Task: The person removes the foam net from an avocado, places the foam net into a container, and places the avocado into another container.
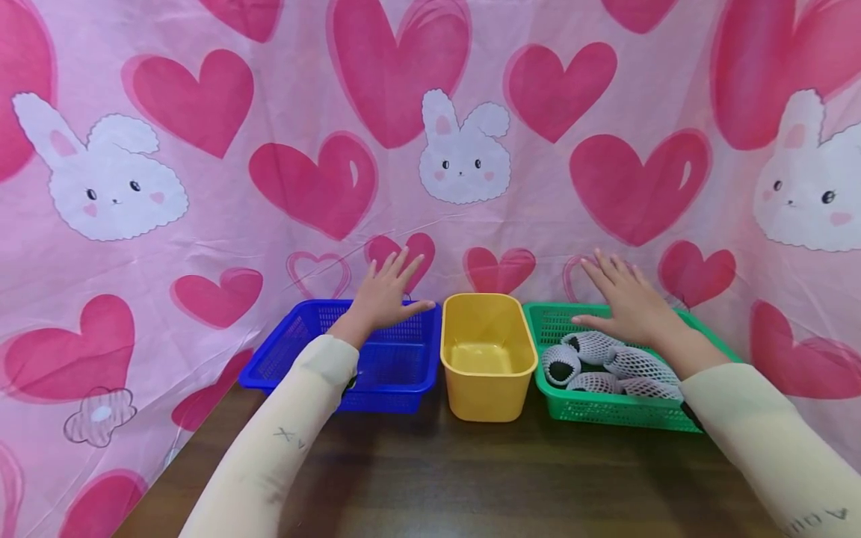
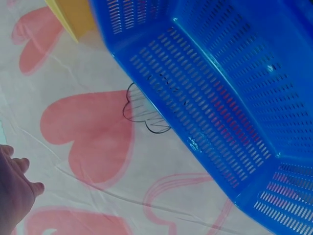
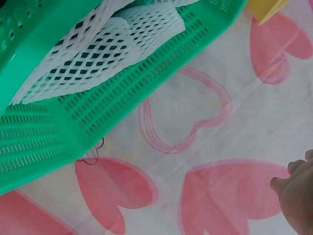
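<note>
My left hand [image 1: 385, 297] is held over the blue basket [image 1: 397, 400], its fingers spread and nothing in them. Over the green basket [image 1: 605, 409] my right hand [image 1: 628, 302] is likewise spread and holds nothing. Inside the green basket lie several dark items in white foam net sleeves [image 1: 642, 364]; what they are is mostly hidden by the netting. Between the two baskets stands a yellow bin [image 1: 487, 396], with a bare floor showing. The right wrist view shows the foam net sleeves [image 3: 93, 58] close up; the left wrist view shows the blue basket's slotted wall [image 2: 195, 98].
All three containers stand in a row at the far side of a brown wooden table [image 1: 471, 478]. Right behind them hangs a pink cloth [image 1: 403, 202] printed with hearts and rabbits, which also runs along the left and right sides.
</note>
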`<action>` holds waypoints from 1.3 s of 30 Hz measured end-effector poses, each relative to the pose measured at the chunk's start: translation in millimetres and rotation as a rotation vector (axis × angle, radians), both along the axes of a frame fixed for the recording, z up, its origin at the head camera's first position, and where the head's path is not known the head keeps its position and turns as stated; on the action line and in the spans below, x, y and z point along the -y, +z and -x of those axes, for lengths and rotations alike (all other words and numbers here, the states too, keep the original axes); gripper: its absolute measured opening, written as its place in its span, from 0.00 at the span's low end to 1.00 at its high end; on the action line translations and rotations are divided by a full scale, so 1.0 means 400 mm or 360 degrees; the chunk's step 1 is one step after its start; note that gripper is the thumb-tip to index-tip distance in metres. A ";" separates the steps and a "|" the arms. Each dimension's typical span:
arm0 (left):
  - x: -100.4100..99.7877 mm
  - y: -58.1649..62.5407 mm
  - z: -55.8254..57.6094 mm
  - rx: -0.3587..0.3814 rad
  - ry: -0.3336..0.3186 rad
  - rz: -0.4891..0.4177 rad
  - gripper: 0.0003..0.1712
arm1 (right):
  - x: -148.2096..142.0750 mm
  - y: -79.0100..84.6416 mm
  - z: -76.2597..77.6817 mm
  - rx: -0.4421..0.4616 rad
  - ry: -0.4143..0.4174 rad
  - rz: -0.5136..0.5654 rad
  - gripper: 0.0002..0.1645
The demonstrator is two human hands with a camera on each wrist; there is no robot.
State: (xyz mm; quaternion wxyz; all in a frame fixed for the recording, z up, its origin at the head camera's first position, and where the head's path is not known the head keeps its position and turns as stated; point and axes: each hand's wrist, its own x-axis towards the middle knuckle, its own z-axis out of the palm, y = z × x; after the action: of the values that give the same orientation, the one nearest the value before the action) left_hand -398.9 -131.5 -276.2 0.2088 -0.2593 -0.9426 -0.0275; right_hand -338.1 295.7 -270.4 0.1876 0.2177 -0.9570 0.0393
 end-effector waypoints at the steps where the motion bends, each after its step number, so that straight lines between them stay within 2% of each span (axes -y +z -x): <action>1: -0.001 -0.001 -0.002 -0.0012 -0.0013 -0.0003 0.53 | 0.000 0.001 -0.005 -0.0008 0.0015 0.0003 0.64; 12: -0.021 -0.029 -0.044 -0.0140 -0.0227 -0.0043 0.49 | -0.026 -0.004 -0.046 -0.0150 0.0105 0.0017 0.63; 19: -0.050 -0.044 -0.073 -0.0271 -0.0377 -0.0099 0.45 | -0.040 -0.016 -0.057 -0.0214 0.0148 0.0056 0.63; 27: -0.092 -0.069 -0.107 -0.0307 -0.0530 -0.0132 0.44 | -0.052 -0.027 -0.075 -0.0258 0.0132 0.0078 0.64; 32: -0.124 -0.079 -0.143 -0.0201 -0.0558 -0.0249 0.42 | -0.067 -0.034 -0.087 -0.0216 0.0095 0.0110 0.63; 39: -0.170 -0.095 -0.187 0.0090 -0.0583 -0.0481 0.39 | -0.086 -0.036 -0.103 -0.0081 0.0032 0.0134 0.59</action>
State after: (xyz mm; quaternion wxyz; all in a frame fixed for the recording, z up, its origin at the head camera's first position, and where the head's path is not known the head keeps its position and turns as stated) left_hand -324.0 -63.5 -314.0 0.2102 -0.3910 -0.8704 -0.2131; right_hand -296.9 330.2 -284.8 0.2206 0.2200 -0.9472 0.0757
